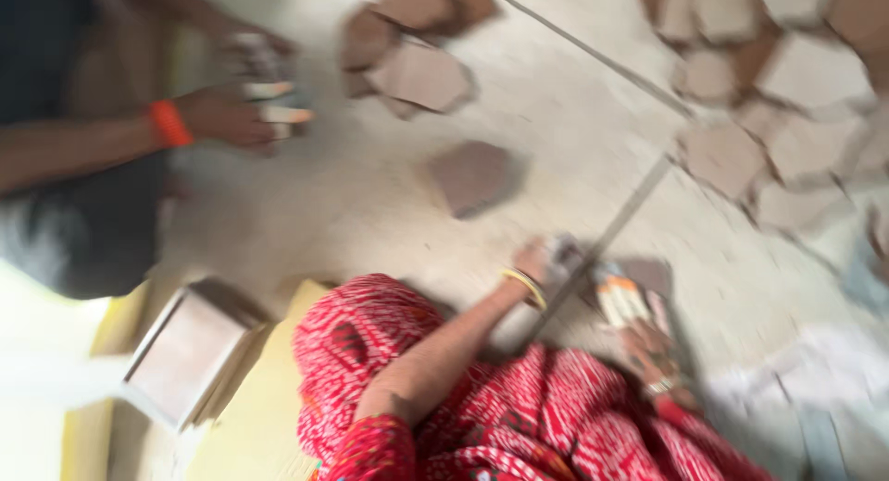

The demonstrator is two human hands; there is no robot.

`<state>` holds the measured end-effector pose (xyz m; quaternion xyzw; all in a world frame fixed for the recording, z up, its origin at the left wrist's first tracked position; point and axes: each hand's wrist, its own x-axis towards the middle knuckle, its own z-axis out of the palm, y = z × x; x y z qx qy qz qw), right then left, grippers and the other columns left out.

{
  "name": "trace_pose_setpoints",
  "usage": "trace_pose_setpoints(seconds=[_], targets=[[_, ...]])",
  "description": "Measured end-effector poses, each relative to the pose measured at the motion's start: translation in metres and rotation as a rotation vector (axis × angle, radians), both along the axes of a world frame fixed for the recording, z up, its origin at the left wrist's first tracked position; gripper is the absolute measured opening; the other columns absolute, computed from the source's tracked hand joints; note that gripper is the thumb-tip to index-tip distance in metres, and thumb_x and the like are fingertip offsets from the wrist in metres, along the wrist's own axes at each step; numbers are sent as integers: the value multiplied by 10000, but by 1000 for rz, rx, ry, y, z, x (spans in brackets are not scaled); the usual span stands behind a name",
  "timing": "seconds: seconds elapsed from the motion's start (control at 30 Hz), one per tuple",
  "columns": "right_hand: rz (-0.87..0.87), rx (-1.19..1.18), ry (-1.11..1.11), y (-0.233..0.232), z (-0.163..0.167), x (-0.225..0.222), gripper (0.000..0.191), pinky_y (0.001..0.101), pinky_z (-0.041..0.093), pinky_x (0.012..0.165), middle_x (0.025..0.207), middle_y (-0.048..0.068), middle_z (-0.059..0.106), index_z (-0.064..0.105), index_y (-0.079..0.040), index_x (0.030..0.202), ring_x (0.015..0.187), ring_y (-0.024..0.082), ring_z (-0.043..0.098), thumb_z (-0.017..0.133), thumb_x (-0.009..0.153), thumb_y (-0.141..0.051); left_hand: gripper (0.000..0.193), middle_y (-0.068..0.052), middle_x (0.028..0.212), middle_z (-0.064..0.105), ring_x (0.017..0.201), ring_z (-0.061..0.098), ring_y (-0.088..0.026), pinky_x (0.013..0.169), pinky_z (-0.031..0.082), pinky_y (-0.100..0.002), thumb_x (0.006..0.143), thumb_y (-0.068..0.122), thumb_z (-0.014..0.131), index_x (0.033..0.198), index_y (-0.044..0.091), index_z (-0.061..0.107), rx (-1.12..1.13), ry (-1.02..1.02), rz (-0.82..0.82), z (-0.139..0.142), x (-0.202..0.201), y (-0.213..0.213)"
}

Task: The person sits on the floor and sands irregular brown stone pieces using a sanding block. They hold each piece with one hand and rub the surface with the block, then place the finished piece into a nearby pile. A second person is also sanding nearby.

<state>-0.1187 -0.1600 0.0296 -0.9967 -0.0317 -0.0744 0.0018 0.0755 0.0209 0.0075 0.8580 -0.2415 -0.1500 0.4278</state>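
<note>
Pale gritty floor (556,111) across most of the view, badly motion-blurred.
Cluster of flat brown stone pieces (787,83) packed close at the floor's top right corner. Smaller group (417,64) at the top edge, centre. One loose piece (472,175) alone mid-floor, well apart from both.
Yellow cardboard sheets (259,398) at the bottom left corner, with a squarish pinkish block (185,351) on them.
Thin straight line (602,236), string or rod, can't tell in this blur, running diagonally from the right cluster down toward the hands. Second line (583,50) crossing the top.
Red patterned clothing (519,407) along the bottom edge.
Another person's hands (250,111) at the top left corner, orange wristband (169,123), fingers wrapped in pale tape, down at the floor.
Own left hand (546,263), yellow bangle (526,287) at the wrist, right at the line; seems bunched on something small and grey, grip unclear, can't call it closed or wide.
Own right hand (659,356), ring on one finger, just beside the left, taped fingers (619,300) stretched out flat, nothing clearly gripped.
Dark flat piece (648,275) at those fingertips, touching or nearly touching the line, bottom centre-right of the floor.
Step in hand, as a judgement: both hands working that piece at the line. Any further nudge calls for the left hand keeping steady at the line while the right fingers press the piece flat.
</note>
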Motion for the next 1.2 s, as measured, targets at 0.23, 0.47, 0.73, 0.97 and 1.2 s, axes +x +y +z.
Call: trace_pose_setpoints(seconds=[0.23,0.47,0.73,0.97,1.2], targets=[[-29,-234,132,-13,-2,15,475,415,183,1323,1280,59,754,690,-162,1235,1256,181,656,337,1058,-426,215,-102,992,758,946,730,-293,842,575,-400,876,260,708,1071,169,712,-4,144,-22,0,8,-18],[-76,-131,-67,-37,7,3,555,498,233,1260,1482,116,629,580,-83,1439,1410,264,524,374,1049,-419,257,-78,1074,752,989,721,-301,855,569,-436,884,325,696,1111,205,704,162,84,-155,7,-8,-29],[4,-228,-171,-27,-18,-25,520,498,237,1273,1471,123,634,600,-97,1413,1411,267,519,428,1070,-448,413,-201,1170,690,1065,698,-378,909,546,-514,908,354,685,1181,48,633,359,-60,-310,25,-41,-42],[-379,-194,231,-78,-28,-21,493,498,241,1285,1461,129,639,616,-108,1390,1412,270,515,476,1089,-473,536,-233,1287,614,1137,646,-407,940,521,-523,939,421,628,1296,34,529,369,-56,-322,8,-62,-39],[-372,25,66,-42,-35,-34,410,455,266,1304,1449,93,606,642,-121,1331,1405,257,507,528,1061,-408,847,-192,1379,557,1307,530,-294,1159,351,-372,857,639,635,1437,57,427,460,239,-405,-12,-75,-35]])
